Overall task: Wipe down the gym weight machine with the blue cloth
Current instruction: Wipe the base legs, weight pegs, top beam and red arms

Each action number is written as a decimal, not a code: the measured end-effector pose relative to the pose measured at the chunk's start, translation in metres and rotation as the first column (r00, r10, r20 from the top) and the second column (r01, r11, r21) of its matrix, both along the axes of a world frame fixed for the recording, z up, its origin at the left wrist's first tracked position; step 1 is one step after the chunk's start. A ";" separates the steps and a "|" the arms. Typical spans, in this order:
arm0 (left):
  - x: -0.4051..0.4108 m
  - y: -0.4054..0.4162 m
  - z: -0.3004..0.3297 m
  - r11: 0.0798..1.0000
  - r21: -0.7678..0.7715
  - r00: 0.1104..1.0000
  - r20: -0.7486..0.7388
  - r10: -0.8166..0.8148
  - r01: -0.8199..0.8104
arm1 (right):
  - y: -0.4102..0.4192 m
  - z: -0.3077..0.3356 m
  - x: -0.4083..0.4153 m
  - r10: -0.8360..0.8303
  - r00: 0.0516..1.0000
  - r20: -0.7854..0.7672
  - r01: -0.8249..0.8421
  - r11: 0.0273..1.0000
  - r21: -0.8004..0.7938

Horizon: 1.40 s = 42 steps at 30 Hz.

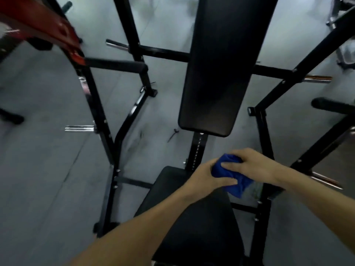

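Note:
The weight machine has a black seat pad (192, 223) at lower centre and a long black back pad (221, 64) rising above it on a black steel frame (99, 116). A bunched blue cloth (233, 180) is held above the seat's far right corner. My left hand (208, 174) grips the cloth from the left, thumb along its underside. My right hand (253, 166) holds it from the right, fingers laid over the top. Part of the cloth hangs down below both hands.
A red lever arm (48, 24) crosses the upper left. Chrome plate pegs (80, 128) (318, 78) stick out of the frame on both sides. A padded handle (332, 105) juts in at the right. Grey rubber floor (48, 179) surrounds the machine.

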State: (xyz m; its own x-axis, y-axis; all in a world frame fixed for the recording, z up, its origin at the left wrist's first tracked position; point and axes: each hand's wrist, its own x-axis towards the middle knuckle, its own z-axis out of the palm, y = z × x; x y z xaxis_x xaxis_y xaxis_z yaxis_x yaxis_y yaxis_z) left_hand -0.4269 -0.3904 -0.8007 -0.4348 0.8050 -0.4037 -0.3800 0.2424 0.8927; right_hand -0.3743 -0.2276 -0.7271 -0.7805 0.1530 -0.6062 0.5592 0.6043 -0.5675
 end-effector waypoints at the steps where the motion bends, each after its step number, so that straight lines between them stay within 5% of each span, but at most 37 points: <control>1: -0.003 -0.013 -0.011 0.997 -0.035 0.998 -0.010 0.068 -0.068 | -0.013 -0.012 -0.005 -0.021 1.000 -0.017 0.021 1.000 -0.017; 7: -0.017 -0.102 -0.068 0.936 -0.174 0.952 -0.058 0.300 -0.306 | -0.105 -0.105 -0.024 -0.119 0.971 -0.206 0.101 0.990 -0.096; 13: -0.024 -0.187 -0.130 0.796 -0.186 0.798 0.083 0.597 -0.577 | -0.194 -0.195 -0.045 -0.239 0.943 -0.232 0.174 0.948 -0.268; 19: -0.043 -0.261 -0.201 0.625 -0.187 0.640 -0.021 0.768 -0.758 | -0.291 -0.271 -0.079 -0.325 0.920 -0.220 0.249 0.917 -0.311; 25: -0.065 -0.350 -0.271 0.422 -0.144 0.423 0.024 0.906 -0.895 | -0.417 -0.327 -0.107 -0.483 0.862 -0.154 0.377 0.814 -0.442; 30: -0.060 -0.433 -0.341 0.345 -0.188 0.373 -0.146 0.916 -0.920 | -0.508 -0.396 -0.098 -0.513 0.853 -0.091 0.418 0.778 -0.468; 33: -0.047 -0.476 -0.396 0.372 -0.259 0.436 -0.271 0.858 -0.892 | -0.541 -0.456 -0.079 -0.497 0.865 -0.071 0.418 0.790 -0.449; 36: -0.024 -0.513 -0.458 0.493 -0.448 0.661 -0.402 0.634 -0.746 | -0.552 -0.522 -0.049 -0.499 0.866 -0.035 0.449 0.806 -0.385; 39: -0.002 -0.550 -0.523 0.543 -0.622 0.793 -0.590 0.148 -0.564 | -0.551 -0.590 -0.021 -0.515 0.857 -0.028 0.492 0.833 -0.254; 42: 0.007 -0.577 -0.572 0.519 -0.798 0.768 -0.529 -0.361 -0.306 | -0.549 -0.654 -0.007 -0.451 0.877 -0.162 0.425 0.888 -0.174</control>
State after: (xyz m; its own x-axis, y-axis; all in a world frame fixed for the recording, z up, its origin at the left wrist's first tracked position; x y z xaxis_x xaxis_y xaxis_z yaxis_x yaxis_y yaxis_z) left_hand -0.4203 -0.9679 -1.3723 -0.8076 0.2619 -0.5283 0.1364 0.9546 0.2648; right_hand -0.3814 -0.7764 -1.3807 -0.7548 0.4375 -0.4888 0.6211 0.2368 -0.7471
